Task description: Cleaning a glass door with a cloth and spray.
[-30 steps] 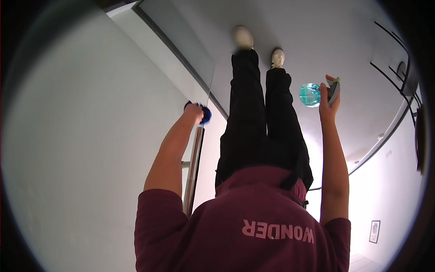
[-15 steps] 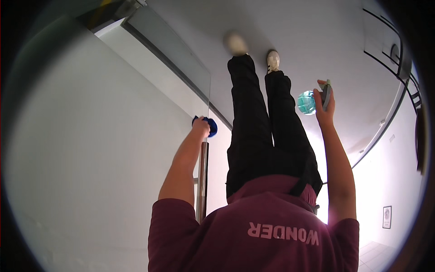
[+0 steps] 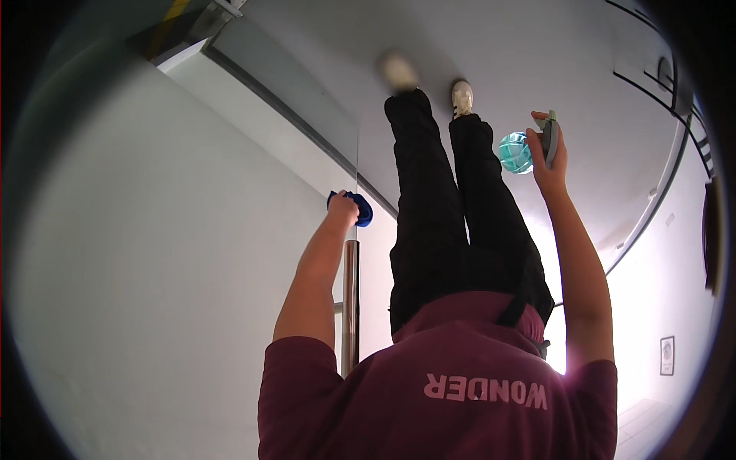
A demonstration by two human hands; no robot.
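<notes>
My left hand [image 3: 342, 212] is closed around a bunched dark blue cloth [image 3: 365, 213]. It is at the edge of a glass door [image 3: 322, 115], just beyond the end of a long metal door handle [image 3: 351, 307]. Out to the right, my right hand [image 3: 553, 172] grips a spray bottle [image 3: 516, 153] by its grey trigger head. The bottle's rounded body is see-through teal and points inward, toward my legs. Whether a finger presses the trigger, I cannot tell.
Below me is a smooth grey floor [image 3: 322, 46], with my light shoes on it, one blurred. A dark metal rack-like frame [image 3: 652, 88] curves along the far right. A small framed picture [image 3: 668, 356] hangs on the white wall at right.
My right hand has moved slightly farther out with the spray bottle. My left hand stays at the door's edge with the cloth. The whole view has shifted a little.
</notes>
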